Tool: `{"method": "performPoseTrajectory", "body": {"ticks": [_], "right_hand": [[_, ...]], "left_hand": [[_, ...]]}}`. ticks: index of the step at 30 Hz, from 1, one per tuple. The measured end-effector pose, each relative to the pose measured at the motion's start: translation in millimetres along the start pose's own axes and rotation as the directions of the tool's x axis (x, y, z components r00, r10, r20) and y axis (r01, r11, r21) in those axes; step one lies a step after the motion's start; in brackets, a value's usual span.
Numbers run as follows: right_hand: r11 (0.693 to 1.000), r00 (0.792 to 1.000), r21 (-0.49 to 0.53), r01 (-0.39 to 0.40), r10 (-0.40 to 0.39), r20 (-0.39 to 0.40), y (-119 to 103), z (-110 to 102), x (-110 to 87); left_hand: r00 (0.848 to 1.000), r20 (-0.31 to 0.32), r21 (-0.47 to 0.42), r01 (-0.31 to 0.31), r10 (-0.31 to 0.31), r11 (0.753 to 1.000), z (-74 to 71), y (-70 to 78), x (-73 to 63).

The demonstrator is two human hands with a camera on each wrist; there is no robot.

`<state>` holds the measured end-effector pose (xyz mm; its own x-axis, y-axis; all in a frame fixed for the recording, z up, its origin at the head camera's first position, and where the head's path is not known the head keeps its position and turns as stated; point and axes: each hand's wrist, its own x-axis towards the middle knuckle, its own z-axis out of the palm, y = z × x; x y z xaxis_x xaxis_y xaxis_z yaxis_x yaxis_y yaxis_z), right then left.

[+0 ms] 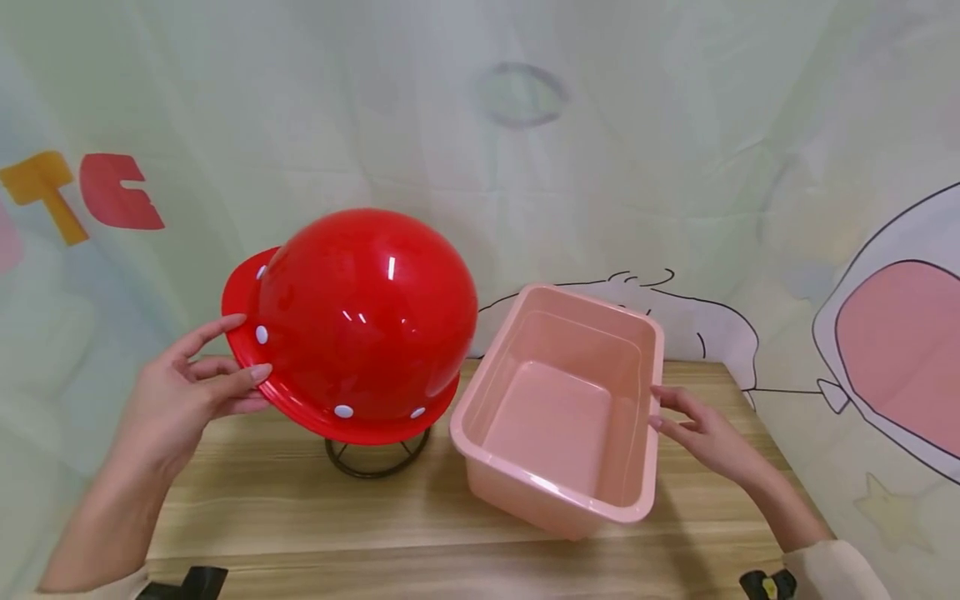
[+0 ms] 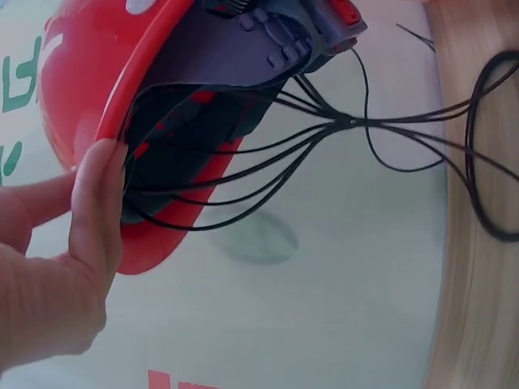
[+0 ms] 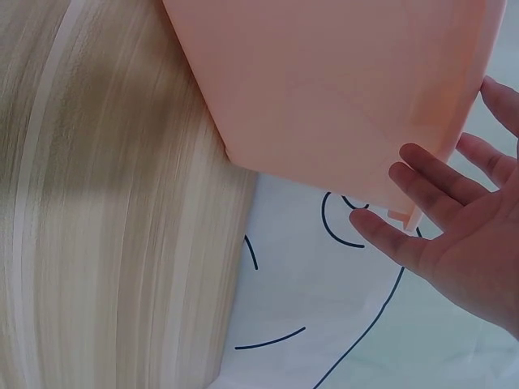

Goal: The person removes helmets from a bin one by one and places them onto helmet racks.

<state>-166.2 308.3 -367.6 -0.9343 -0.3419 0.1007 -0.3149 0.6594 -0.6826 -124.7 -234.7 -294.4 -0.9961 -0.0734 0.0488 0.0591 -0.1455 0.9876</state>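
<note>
A glossy red hard hat (image 1: 367, 308) with white rivets sits at an angle over a dark wire stand (image 1: 375, 473). My left hand (image 1: 183, 383) pinches its brim, fingers and thumb at the edge; the left wrist view shows the dark lining (image 2: 243, 53) inside. To the right is a pink plastic basin (image 1: 551, 492), its open top facing me. My right hand (image 1: 701, 433) holds the basin's right rim between thumb and fingers. The right wrist view has several spread fingers along the basin's outer wall (image 3: 340, 89).
A wood-grain tabletop (image 1: 315, 533) lies beneath both objects. Behind it hangs a pale green printed cloth (image 1: 637, 167), which also runs along the sides, with letters and cartoon drawings. Thin black wires (image 2: 353, 122) of the stand reach under the hat.
</note>
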Motion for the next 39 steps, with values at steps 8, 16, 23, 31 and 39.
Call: {"method": "performPoseTrajectory", "body": {"ticks": [8, 16, 23, 31, 39], "right_hand": [[1.000, 1.000, 0.013, 0.000, 0.000, 0.004, 0.8, 0.5, 1.1], [1.000, 1.000, 0.011, -0.004, 0.004, 0.005, 1.6, 1.3, 0.7], [1.000, 1.000, 0.005, 0.009, -0.009, -0.002, 1.7, 1.3, -0.1], [1.000, 1.000, 0.009, 0.010, -0.010, -0.002, 0.6, 0.7, -0.6], [0.999, 1.000, 0.022, 0.023, -0.023, -0.004, -3.2, 0.3, -1.0]], "left_hand": [[0.994, -0.052, -0.222, 0.077, -0.091, 0.972, 3.7, -12.5, -4.8], [0.989, -0.043, -0.425, 0.110, -0.141, 0.898, 4.2, -31.4, -6.9], [0.985, -0.082, -0.437, 0.101, -0.151, 0.894, 12.1, -36.3, -9.9], [0.971, -0.175, -0.407, 0.078, -0.161, 0.910, 24.8, -38.0, -12.8], [0.993, 0.031, -0.419, 0.115, -0.113, 0.901, -3.0, -41.0, -1.0]]}}
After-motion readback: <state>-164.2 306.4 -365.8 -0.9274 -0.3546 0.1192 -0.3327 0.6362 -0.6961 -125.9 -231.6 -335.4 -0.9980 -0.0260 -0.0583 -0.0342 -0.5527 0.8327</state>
